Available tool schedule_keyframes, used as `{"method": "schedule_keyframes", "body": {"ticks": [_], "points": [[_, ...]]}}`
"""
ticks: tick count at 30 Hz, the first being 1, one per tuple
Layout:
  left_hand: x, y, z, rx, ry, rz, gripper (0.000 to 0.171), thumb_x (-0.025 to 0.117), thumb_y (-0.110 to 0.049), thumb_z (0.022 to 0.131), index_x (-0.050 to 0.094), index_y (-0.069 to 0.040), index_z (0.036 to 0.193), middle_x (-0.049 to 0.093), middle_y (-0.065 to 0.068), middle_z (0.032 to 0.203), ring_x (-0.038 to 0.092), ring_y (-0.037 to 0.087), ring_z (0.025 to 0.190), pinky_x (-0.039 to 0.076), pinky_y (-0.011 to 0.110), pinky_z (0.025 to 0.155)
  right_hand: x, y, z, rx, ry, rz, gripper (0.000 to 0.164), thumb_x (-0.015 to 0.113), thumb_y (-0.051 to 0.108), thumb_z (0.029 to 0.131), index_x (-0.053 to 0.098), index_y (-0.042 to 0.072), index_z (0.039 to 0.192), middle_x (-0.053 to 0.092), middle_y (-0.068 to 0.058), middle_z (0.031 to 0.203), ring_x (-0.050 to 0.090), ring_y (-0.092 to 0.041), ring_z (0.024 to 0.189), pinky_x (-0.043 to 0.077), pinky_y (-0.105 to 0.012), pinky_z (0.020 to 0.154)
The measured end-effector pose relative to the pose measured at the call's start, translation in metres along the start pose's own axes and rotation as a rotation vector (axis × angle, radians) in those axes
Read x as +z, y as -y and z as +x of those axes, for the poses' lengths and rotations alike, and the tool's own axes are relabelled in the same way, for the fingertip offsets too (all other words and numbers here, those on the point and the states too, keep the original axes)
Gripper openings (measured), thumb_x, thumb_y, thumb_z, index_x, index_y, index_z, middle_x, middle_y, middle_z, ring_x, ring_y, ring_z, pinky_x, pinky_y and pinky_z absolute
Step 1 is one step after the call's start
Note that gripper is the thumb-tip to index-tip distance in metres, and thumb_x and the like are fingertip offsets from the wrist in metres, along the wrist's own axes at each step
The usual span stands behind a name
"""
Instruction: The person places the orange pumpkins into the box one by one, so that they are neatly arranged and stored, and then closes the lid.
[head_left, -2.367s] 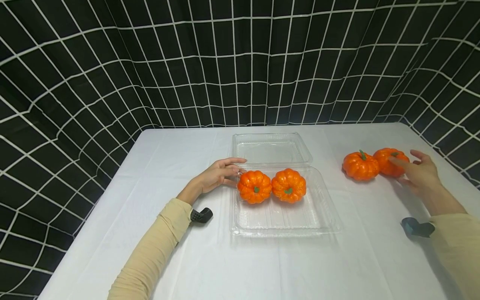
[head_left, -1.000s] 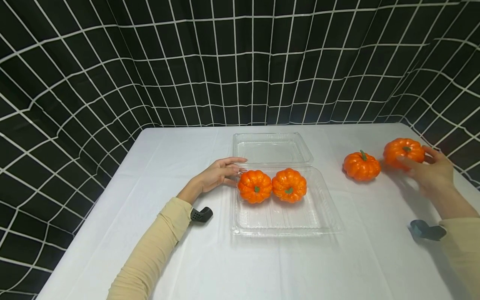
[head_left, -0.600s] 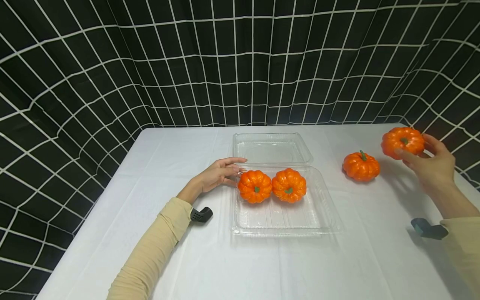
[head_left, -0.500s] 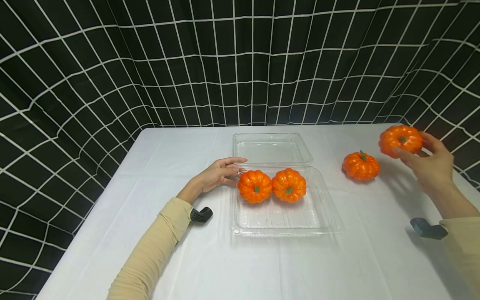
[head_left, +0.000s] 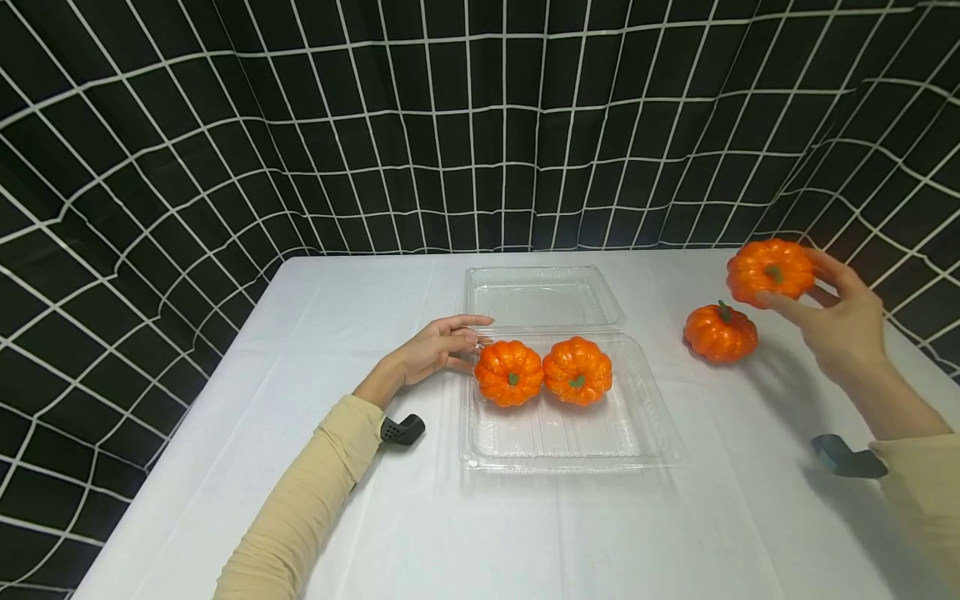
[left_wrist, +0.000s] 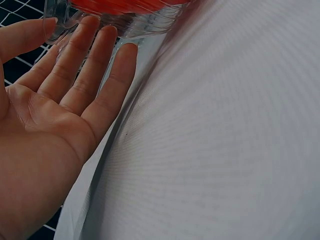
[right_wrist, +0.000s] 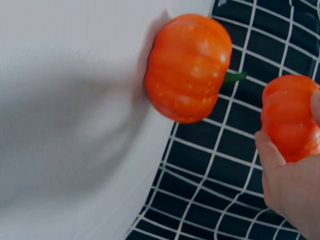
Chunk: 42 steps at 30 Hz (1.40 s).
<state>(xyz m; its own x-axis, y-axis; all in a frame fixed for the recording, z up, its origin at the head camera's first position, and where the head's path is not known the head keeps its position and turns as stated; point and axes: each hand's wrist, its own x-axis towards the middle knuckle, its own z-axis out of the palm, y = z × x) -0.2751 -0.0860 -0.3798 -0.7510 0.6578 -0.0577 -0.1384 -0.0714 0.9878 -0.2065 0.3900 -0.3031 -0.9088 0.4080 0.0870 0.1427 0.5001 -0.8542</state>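
Note:
At the far right of the head view, my right hand (head_left: 847, 321) grips an orange pumpkin (head_left: 770, 271) with a green stem, raised over the table. Its thumb is on the near side, with fingers around the far side. Just below and left of it, a second pumpkin (head_left: 720, 333) sits on the cloth. Two more, a left pumpkin (head_left: 509, 373) and a right pumpkin (head_left: 577, 371), lie side by side in a clear plastic clamshell container (head_left: 570, 462). My left hand (head_left: 435, 350) touches the container's left rim with fairly straight fingers; in the left wrist view its palm (left_wrist: 45, 125) faces the camera.
The container's lid (head_left: 543, 304) lies folded back behind its base. A white cloth (head_left: 360, 517) covers the table. Black curtains (head_left: 510, 125) with a white grid stand along the back and sides.
My right hand took hold of the farther right pumpkin, lifted it off the cloth and moved it up and then left, over the other loose pumpkin. My left hand has stayed at the container's rim.

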Motion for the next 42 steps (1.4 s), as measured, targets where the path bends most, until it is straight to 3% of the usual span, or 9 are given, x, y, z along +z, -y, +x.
{"method": "schedule_keyframes", "body": {"ticks": [6, 10, 12, 14, 22, 33, 35, 38, 42], "points": [[0.0, 0.0, 0.0, -0.001, -0.001, 0.007, 0.049, 0.048, -0.002, 0.094, 0.039, 0.003, 0.141, 0.056, 0.015, 0.122, 0.059, 0.022, 0.101, 0.053, 0.036, 0.079, 0.009, 0.008, -0.008, -0.142, 0.031, -0.057, 0.071, 0.067, 0.033, 0.087, 0.031, 0.038, 0.148, 0.027, 0.005, 0.153, 0.028, -0.033, 0.137, 0.04, -0.017, 0.088], [0.0, 0.0, 0.0, -0.001, -0.001, 0.01, 0.049, 0.048, -0.003, 0.094, 0.038, 0.003, 0.141, 0.055, 0.016, 0.124, 0.059, 0.022, 0.102, 0.053, 0.036, 0.079, 0.015, 0.013, -0.013, -0.205, 0.063, -0.121, 0.072, 0.068, 0.033, 0.087, 0.031, 0.033, 0.149, 0.028, -0.003, 0.152, 0.03, -0.037, 0.135, 0.042, -0.024, 0.091], [0.0, 0.0, -0.001, -0.003, -0.004, 0.008, 0.049, 0.049, -0.003, 0.093, 0.039, 0.003, 0.141, 0.054, 0.017, 0.125, 0.059, 0.023, 0.102, 0.053, 0.037, 0.079, 0.017, 0.016, -0.015, -0.213, 0.085, -0.142, 0.075, 0.069, 0.035, 0.086, 0.03, 0.031, 0.15, 0.028, -0.007, 0.152, 0.031, -0.04, 0.134, 0.042, -0.031, 0.091], [0.0, 0.0, -0.001, -0.003, -0.006, 0.009, 0.049, 0.049, -0.003, 0.093, 0.039, 0.002, 0.141, 0.054, 0.019, 0.126, 0.058, 0.023, 0.103, 0.053, 0.037, 0.08, 0.019, 0.019, -0.018, -0.228, 0.103, -0.147, 0.077, 0.071, 0.036, 0.085, 0.03, 0.029, 0.15, 0.03, -0.01, 0.151, 0.033, -0.041, 0.132, 0.044, -0.031, 0.089], [0.0, 0.0, 0.0, -0.005, 0.002, 0.005, 0.051, 0.048, -0.002, 0.094, 0.036, 0.004, 0.142, 0.055, 0.016, 0.124, 0.058, 0.022, 0.101, 0.053, 0.037, 0.08, 0.028, 0.027, -0.027, -0.288, 0.154, -0.151, 0.079, 0.075, 0.034, 0.082, 0.034, 0.022, 0.149, 0.037, -0.014, 0.146, 0.039, -0.043, 0.128, 0.041, -0.005, 0.07], [0.0, 0.001, 0.0, 0.001, -0.003, 0.008, 0.049, 0.047, 0.0, 0.093, 0.037, 0.003, 0.142, 0.056, 0.017, 0.124, 0.059, 0.022, 0.101, 0.053, 0.038, 0.081, 0.04, 0.039, -0.042, -0.365, 0.228, -0.11, 0.077, 0.079, 0.023, 0.079, 0.041, 0.015, 0.145, 0.039, -0.016, 0.14, 0.043, -0.043, 0.122, 0.041, -0.003, 0.072], [0.0, 0.002, 0.0, 0.003, -0.004, 0.01, 0.049, 0.047, 0.0, 0.093, 0.037, 0.003, 0.142, 0.056, 0.017, 0.124, 0.058, 0.022, 0.101, 0.053, 0.038, 0.081, 0.043, 0.041, -0.046, -0.383, 0.238, -0.096, 0.076, 0.08, 0.017, 0.078, 0.042, 0.013, 0.144, 0.04, -0.016, 0.138, 0.047, -0.039, 0.119, 0.045, -0.006, 0.069], [0.0, 0.002, 0.0, 0.004, -0.007, 0.009, 0.049, 0.047, 0.0, 0.093, 0.038, 0.003, 0.142, 0.055, 0.017, 0.124, 0.058, 0.022, 0.101, 0.053, 0.038, 0.08, 0.048, 0.044, -0.051, -0.399, 0.257, -0.068, 0.076, 0.08, 0.01, 0.077, 0.044, 0.013, 0.143, 0.044, -0.017, 0.134, 0.055, -0.02, 0.107, 0.052, -0.016, 0.062], [0.0, 0.002, 0.0, 0.004, -0.007, 0.011, 0.049, 0.047, 0.0, 0.093, 0.038, 0.003, 0.141, 0.055, 0.018, 0.124, 0.059, 0.022, 0.1, 0.053, 0.038, 0.081, 0.053, 0.047, -0.057, -0.422, 0.279, -0.042, 0.077, 0.081, 0.005, 0.074, 0.045, 0.013, 0.142, 0.05, -0.018, 0.128, 0.056, 0.002, 0.086, 0.055, -0.025, 0.055]]}}
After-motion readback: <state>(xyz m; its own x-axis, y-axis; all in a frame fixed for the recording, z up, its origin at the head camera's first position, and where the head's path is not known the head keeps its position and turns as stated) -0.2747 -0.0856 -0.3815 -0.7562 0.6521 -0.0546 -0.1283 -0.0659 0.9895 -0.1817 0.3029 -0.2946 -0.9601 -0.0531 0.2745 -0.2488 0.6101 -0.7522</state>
